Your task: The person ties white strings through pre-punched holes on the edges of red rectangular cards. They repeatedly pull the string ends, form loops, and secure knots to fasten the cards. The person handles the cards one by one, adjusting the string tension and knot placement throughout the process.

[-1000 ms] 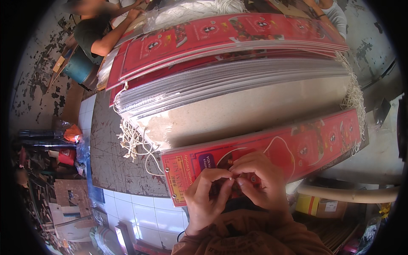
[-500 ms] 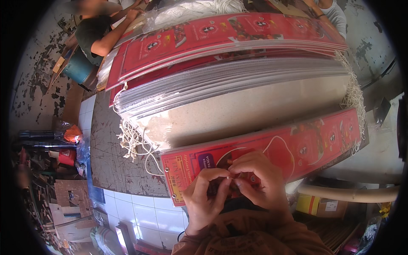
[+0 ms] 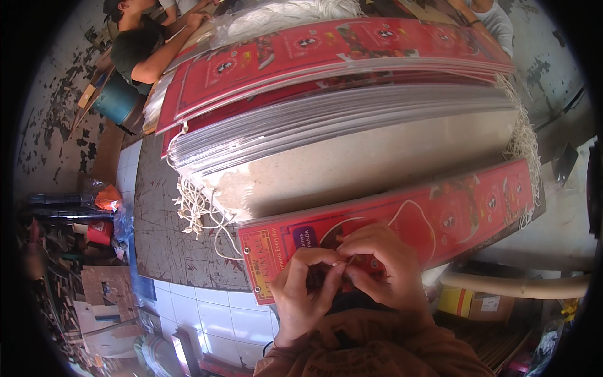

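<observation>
Head view, lower centre: I see left hand (image 3: 306, 292) and right hand (image 3: 380, 267) pinched together on a string (image 3: 347, 259), fingertips touching, over the red card's (image 3: 440, 217) near edge.

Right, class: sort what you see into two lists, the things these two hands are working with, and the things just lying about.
In hand:
- left hand and right hand, fingertips pinched together
- long red printed card beneath them
- white string looped on that card

Lying about:
- stack of red cards
- bundle of loose strings
- yellow box
- pale tube
</observation>
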Demonstrator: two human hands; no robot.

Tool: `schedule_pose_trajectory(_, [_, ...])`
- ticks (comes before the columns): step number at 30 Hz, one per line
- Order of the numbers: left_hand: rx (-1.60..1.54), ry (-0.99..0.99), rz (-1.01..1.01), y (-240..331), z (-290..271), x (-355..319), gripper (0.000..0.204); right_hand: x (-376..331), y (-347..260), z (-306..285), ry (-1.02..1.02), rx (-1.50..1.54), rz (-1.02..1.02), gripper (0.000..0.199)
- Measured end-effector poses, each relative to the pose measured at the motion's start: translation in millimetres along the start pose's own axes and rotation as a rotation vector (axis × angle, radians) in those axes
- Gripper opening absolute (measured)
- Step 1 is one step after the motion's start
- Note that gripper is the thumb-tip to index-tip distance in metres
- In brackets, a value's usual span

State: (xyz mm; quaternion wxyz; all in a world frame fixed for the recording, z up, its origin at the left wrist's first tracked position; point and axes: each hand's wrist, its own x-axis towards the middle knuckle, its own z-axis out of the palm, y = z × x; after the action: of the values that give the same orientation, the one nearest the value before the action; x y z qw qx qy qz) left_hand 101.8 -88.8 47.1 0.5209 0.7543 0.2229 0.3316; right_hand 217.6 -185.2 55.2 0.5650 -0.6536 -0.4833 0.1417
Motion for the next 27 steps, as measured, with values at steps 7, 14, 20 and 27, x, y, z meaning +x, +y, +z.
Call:
schedule_pose_trajectory(7, [0.003,-0.003,0.002,-0.5,0.4,0.7,0.019,0.4,2.2,-0.6,-0.003,-0.002,-0.02,0.029])
schedule_pose_trajectory(14, [-0.019,0.024,-0.002,-3.4,2.4,-1.1,0.019,-0.8,3.8,0.7,0.003,0.006,-0.019,0.03])
schedule_pose_trajectory(20, [0.012,0.029,-0.037,-1.0,2.0,-1.5,0.018,-0.1,3.7,0.6,-0.005,0.004,-0.022,0.03])
schedule_pose_trajectory(27, [0.119,0.026,0.021,3.2,0.4,1.7,0.017,0.8,1.4,0.1,-0.016,0.008,-0.003,0.03])
